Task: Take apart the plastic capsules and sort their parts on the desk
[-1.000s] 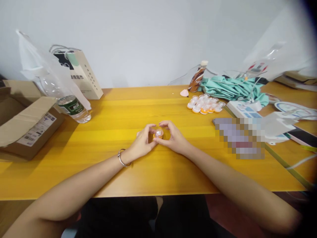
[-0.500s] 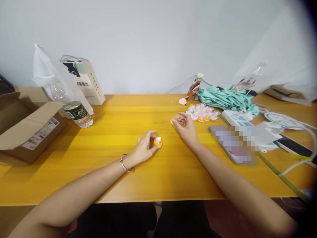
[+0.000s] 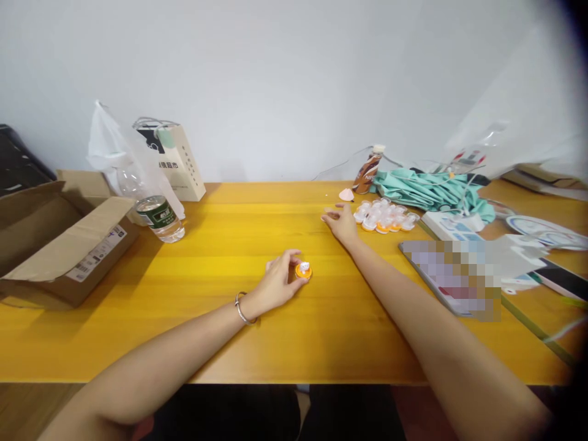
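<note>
My left hand (image 3: pixel 280 282) rests low over the wooden table (image 3: pixel 220 239), its thumb and fingers closed around a small white figurine (image 3: pixel 304 267) on a round orange base (image 3: pixel 303 274). Farther forward and to the right is my right hand (image 3: pixel 342 225), with the fingers bent and the tips drawn together. A clear plastic cover seems to be between them, but it hardly shows against the table. Just right of this hand sits a cluster of clear domed capsules (image 3: pixel 386 214), several with orange bases. A small pink cone-shaped piece (image 3: pixel 346 195) lies just beyond it.
An open cardboard box (image 3: pixel 101 257), a water bottle (image 3: pixel 160 219) and a paper bag (image 3: pixel 188 165) stand at left. At right are a brown drink bottle (image 3: pixel 367 171), bunched teal fabric (image 3: pixel 427 191), a phone-like device (image 3: pixel 441 275) partly blurred out, and white cables.
My right hand has moved forward and left over the table, and the clear cover seen in it before is now hard to make out. My left hand keeps holding the figurine; the camera view has shifted.
</note>
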Tool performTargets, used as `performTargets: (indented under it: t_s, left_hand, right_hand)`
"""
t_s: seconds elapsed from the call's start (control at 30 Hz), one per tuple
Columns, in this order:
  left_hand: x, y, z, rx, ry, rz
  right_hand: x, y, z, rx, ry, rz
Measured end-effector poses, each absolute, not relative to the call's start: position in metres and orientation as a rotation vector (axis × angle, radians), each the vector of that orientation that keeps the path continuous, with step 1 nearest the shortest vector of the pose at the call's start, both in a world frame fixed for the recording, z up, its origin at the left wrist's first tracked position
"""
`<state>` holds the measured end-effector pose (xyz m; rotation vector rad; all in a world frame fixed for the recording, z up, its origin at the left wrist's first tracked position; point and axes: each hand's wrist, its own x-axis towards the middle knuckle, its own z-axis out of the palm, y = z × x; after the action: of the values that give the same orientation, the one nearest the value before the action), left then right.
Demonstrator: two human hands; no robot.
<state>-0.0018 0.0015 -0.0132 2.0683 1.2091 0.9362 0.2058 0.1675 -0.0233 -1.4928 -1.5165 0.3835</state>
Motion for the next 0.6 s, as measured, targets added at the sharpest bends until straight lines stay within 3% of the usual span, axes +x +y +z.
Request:
performTargets:
  t_s: [0.6]
  left_hand:
    - [0.000,0.000,-0.012,2.073,1.248,0.940]
  right_hand:
    - [0.203,0.192,-0.028,-1.654,-1.537,0.290]
